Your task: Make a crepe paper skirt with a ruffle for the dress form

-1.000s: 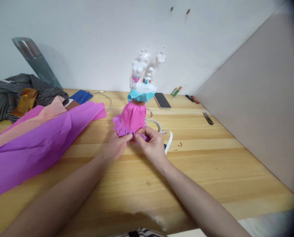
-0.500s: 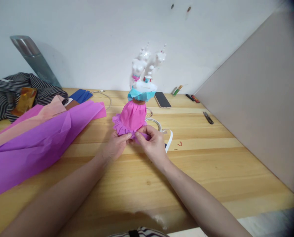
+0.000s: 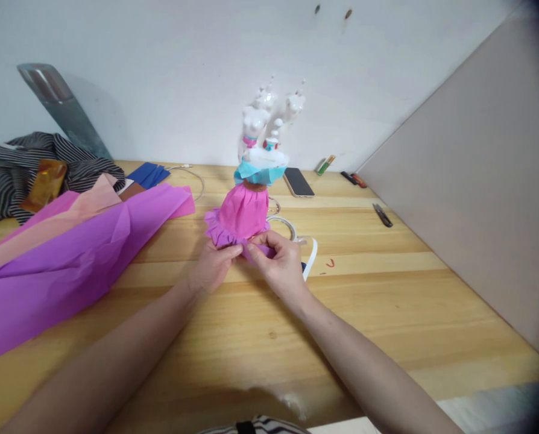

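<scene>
A white glossy figurine (image 3: 255, 123) stands upright on the table, with a turquoise paper band (image 3: 260, 175) above a bright pink paper skirt (image 3: 243, 211). Along the skirt's lower edge runs a gathered purple crepe paper ruffle (image 3: 222, 232). My left hand (image 3: 215, 262) pinches this ruffle at the front, its thumb on top and its other fingers mostly hidden beneath. Close beside it, my right hand (image 3: 281, 259) is closed on the purple strip, thumb and forefinger pressed together at the skirt's hem. The strip's loose part is partly covered by the right fingers.
Purple and peach crepe paper sheets (image 3: 84, 253) spread over the left, near striped cloth (image 3: 70, 166) and blue pieces (image 3: 148, 175). A tape roll (image 3: 292, 226) and white strip (image 3: 312, 259) lie right of the skirt. Farther off are a phone (image 3: 299, 182) and a cutter (image 3: 382, 215).
Both hands keep their pinch on the purple paper with only tiny finger shifts. The skirt and ruffle have moved very slightly left.
</scene>
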`<state>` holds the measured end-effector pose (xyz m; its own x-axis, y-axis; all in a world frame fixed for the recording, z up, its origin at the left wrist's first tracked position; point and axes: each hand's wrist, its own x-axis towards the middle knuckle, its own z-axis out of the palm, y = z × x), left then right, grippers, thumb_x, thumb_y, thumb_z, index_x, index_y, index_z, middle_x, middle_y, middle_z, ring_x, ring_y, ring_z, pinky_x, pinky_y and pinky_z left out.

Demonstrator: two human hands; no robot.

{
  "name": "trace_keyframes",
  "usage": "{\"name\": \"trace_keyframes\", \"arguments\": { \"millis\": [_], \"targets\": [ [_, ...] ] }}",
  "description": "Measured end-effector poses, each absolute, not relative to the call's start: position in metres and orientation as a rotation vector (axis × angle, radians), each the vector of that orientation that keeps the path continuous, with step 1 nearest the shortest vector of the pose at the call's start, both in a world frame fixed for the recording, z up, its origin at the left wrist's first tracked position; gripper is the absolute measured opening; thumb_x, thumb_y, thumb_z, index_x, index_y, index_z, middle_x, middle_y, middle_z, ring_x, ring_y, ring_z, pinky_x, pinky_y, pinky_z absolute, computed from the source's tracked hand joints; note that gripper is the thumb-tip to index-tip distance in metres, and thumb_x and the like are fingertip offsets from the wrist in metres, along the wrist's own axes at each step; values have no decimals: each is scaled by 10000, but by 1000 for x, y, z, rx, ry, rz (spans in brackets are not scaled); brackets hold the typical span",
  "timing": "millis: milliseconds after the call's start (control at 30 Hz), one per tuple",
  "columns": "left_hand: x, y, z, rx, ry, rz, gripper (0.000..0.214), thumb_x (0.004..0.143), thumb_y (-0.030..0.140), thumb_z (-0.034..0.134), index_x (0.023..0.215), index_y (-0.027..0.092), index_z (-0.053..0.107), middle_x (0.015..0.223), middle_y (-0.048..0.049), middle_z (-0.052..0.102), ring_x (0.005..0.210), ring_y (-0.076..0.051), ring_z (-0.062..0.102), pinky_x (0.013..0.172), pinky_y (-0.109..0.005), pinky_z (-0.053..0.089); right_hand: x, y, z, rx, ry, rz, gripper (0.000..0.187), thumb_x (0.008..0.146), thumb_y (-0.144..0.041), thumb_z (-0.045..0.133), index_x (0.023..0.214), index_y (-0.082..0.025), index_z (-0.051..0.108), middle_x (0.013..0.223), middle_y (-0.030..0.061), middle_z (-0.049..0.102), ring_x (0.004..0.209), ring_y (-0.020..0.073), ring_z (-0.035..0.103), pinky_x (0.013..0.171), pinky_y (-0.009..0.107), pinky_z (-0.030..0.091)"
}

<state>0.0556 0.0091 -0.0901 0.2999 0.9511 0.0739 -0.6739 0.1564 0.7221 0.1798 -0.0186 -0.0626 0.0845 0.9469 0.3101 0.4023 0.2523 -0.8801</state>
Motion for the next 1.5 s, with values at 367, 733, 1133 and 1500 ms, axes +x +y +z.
{"name": "trace_keyframes", "arguments": {
  "millis": [367,733,1133,1500],
  "targets": [
    [56,11,-98,756,502,1235,390,624,111,730,989,235,671,938,3,719,942,-196,643,911,-381,452,177,-20,-61,-1235,-1510,703,96,758,-198,602,757,-169,694,715,23,701,650,158,626,635,264,473],
    [56,11,-98,769,469,1228,397,637,122,717,1011,248,669,995,-5,712,970,-213,633,901,-393,464,180,-21,-61,-1266,-1535,650,88,754,-220,589,740,-176,663,658,14,661,591,141,571,578,255,452],
    [58,9,-89,759,521,1244,396,587,81,726,946,242,674,903,14,711,1027,-233,611,904,-394,447,175,-21,-62,-1253,-1589,688,85,765,-218,577,737,-183,649,635,8,648,588,145,580,579,258,452],
    [54,7,-87,714,490,1211,241,665,171,706,898,229,689,921,-8,724,1056,-244,607,928,-395,449,174,-22,-56,-1316,-1516,641,112,750,-213,565,646,-183,592,550,-34,534,513,101,444,523,230,361]
  ]
}}
